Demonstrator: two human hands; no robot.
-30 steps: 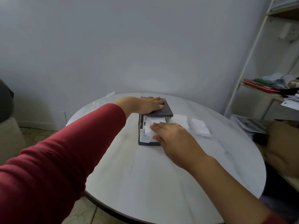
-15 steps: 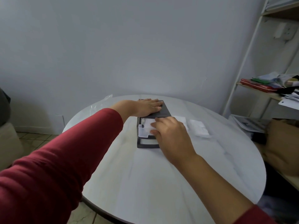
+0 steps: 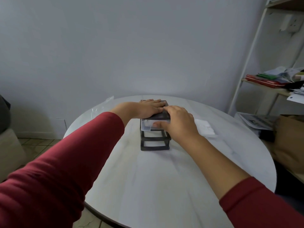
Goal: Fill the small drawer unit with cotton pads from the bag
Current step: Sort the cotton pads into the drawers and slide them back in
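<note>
At table (image 3: 148, 186) centre: drawer unit (image 3: 154, 145), left hand (image 3: 148, 109) flat on top; right hand (image 3: 178, 124) pinches top drawer (image 3: 146, 126), thumb on front. Lower two slots apparently empty; cotton pads (image 3: 204, 129) wait at three o'clock, bag (image 3: 105, 104) at ten.

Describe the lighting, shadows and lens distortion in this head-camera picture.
Head view: soft, dim, even light, no glare on the round table; only a faint shadow beside the drawer unit; the wide-angle lens tilts the shelf frame and swells the near left sleeve.

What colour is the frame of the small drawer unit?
The drawer unit's frame is black; the head view shows it best.
</note>
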